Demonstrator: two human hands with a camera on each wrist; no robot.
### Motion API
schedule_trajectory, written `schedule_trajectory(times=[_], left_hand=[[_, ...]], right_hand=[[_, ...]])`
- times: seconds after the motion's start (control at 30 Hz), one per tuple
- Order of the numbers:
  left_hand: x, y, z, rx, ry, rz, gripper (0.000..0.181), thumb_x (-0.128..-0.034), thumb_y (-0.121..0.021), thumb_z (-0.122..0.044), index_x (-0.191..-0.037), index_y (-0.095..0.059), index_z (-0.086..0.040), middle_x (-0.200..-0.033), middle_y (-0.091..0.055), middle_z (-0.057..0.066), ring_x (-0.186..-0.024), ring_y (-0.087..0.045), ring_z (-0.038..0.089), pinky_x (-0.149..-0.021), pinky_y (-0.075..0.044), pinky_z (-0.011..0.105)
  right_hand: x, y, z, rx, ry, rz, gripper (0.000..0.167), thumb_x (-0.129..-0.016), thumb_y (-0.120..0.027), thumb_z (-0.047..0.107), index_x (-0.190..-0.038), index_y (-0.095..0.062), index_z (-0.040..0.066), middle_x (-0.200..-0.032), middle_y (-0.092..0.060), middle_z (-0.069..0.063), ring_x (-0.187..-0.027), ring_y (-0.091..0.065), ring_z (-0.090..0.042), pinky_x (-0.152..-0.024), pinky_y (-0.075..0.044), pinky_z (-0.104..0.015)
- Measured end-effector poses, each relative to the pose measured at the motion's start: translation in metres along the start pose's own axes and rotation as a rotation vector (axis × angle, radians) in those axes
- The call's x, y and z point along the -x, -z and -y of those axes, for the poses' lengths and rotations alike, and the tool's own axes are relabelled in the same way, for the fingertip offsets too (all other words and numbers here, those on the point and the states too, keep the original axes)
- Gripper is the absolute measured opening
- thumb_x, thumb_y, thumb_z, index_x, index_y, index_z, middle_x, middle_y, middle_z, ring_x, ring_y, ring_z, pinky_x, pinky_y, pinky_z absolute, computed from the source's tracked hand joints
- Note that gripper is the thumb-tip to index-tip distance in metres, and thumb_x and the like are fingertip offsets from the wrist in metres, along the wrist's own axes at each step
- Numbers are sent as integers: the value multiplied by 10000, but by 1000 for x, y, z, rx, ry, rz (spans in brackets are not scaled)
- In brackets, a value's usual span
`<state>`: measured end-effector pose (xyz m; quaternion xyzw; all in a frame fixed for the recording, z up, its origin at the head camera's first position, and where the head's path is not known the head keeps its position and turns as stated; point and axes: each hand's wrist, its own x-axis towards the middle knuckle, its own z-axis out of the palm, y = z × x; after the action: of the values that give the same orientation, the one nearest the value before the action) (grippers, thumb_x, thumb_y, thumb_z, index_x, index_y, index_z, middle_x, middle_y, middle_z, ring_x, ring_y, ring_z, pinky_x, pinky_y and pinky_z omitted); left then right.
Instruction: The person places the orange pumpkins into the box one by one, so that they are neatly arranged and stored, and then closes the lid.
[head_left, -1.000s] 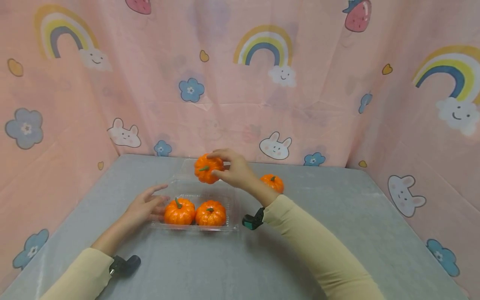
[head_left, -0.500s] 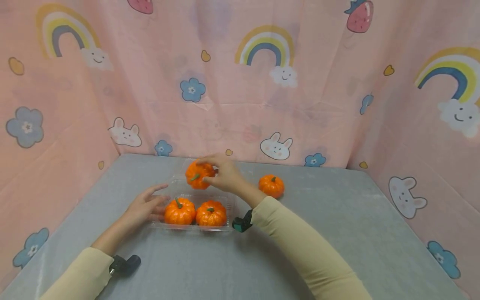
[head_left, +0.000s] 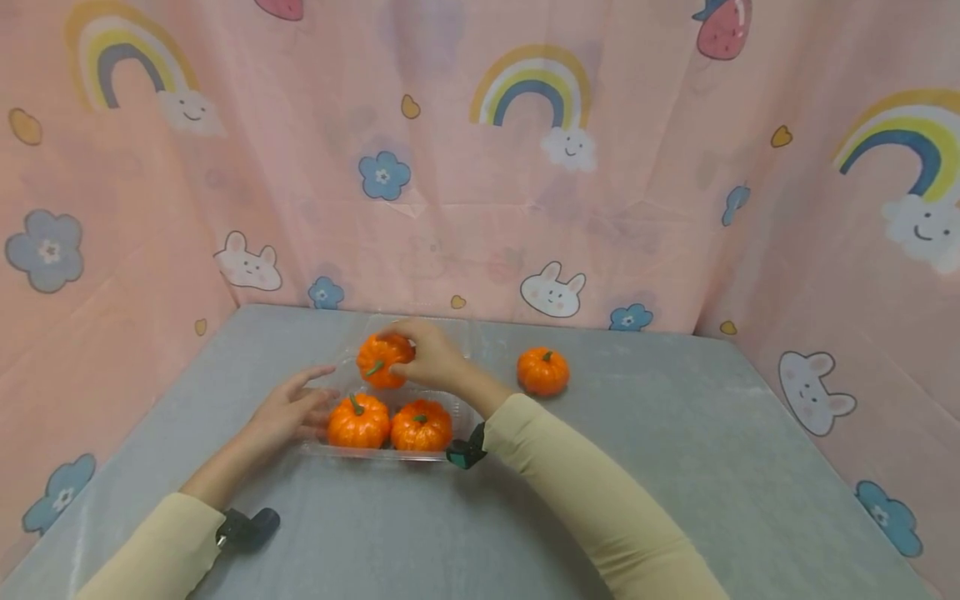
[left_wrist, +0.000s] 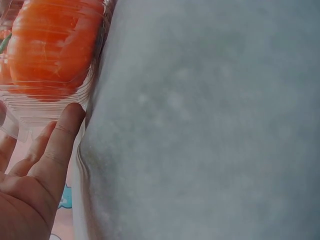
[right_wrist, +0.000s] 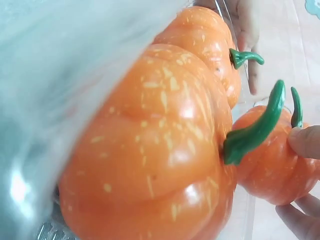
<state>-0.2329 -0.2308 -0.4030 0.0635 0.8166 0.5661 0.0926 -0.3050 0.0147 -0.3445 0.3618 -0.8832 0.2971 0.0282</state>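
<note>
In the head view, my right hand (head_left: 432,357) grips a small orange pumpkin (head_left: 380,363) above the rear of a clear plastic box (head_left: 352,454). Two more pumpkins sit side by side in that box: a left pumpkin (head_left: 358,423) and a right pumpkin (head_left: 422,427), both with green stems. My left hand (head_left: 288,408) is at the box's left side, fingers extended. From the left wrist, straight fingers (left_wrist: 60,140) show against the ribbed clear wall. The right wrist view has the held pumpkin (right_wrist: 270,165) between thumb and fingers, beyond the two boxed ones.
Another orange pumpkin (head_left: 543,372) stands on the grey table (head_left: 637,467), right of the box. The box's clear lid (head_left: 450,329) lies back behind it. A pink printed curtain (head_left: 480,208) surrounds the table's back and sides.
My right hand has carried its pumpkin left and down toward the rear of the box. The pumpkin on the table, partly covered by my forearm before, is now fully visible. My left hand stays put.
</note>
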Motion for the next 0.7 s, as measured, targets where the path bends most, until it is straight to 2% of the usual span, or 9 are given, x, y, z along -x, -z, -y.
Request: schedule_trajectory(times=[0.27,0.4,0.7], left_hand=[[1,0,-1,15,0,9,586,-1022,-455,-333,-1514,-247,-91,-1417,-434,327,-994,-693,291,-784,-597,377],[1,1,-1,18,-2,10,584,-1022,-455,-333,-1513,-249,-93,-1416,-436,327,-991,-694,292,-784,-597,381],[1,2,1,17,-15,29,594,-1026,-443,-334,-1515,-232,-72,-1413,-428,344,-987,-693,304,-782,-597,386]], right_hand=[[-4,-4,7,-16,-28,40,415,-827,-728,72,-1227,-633,124,-1277,-614,-41,-1213,-548,-214,-1043,-468,-340],[-6,-7,10,-18,-67,44,411,-815,-734,66,-1209,-646,140,-1284,-597,-54,-1214,-541,-227,-1043,-469,-350],[-10,-10,17,35,-118,81,404,-813,-735,60,-1192,-652,174,-1263,-599,-28,-1178,-543,-206,-1021,-484,-334]])
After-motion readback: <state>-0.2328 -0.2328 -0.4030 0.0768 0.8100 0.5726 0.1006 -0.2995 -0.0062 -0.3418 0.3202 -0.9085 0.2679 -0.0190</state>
